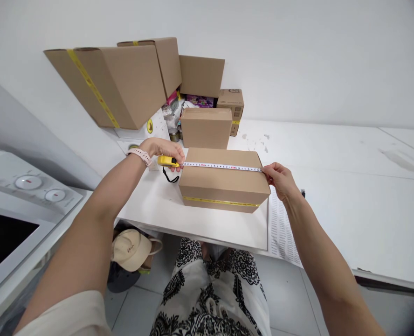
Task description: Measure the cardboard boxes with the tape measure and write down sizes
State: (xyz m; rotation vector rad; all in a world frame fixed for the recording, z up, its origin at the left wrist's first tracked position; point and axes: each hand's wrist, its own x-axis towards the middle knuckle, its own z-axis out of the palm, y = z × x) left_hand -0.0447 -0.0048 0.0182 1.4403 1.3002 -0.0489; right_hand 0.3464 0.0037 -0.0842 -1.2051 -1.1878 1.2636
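Observation:
A closed cardboard box (pixel 224 184) with a yellow tape strip on its front lies on the white table (pixel 350 196). A white measuring tape (pixel 223 166) stretches across the box's top from left to right. My left hand (pixel 165 150), with a pink watch on the wrist, is closed on the yellow tape measure case (pixel 168 161) at the box's left edge. At the box's right edge my right hand (pixel 279 178) pinches the tape's end. A black loop cord hangs from the case.
Another closed box (pixel 206 127) stands just behind. Several larger cardboard boxes (pixel 123 84) are stacked at the back left among packets and tins. A printed sheet (pixel 282 228) lies right of the box. A white appliance (pixel 21 200) is at the left; a cap (pixel 132 249) lies below.

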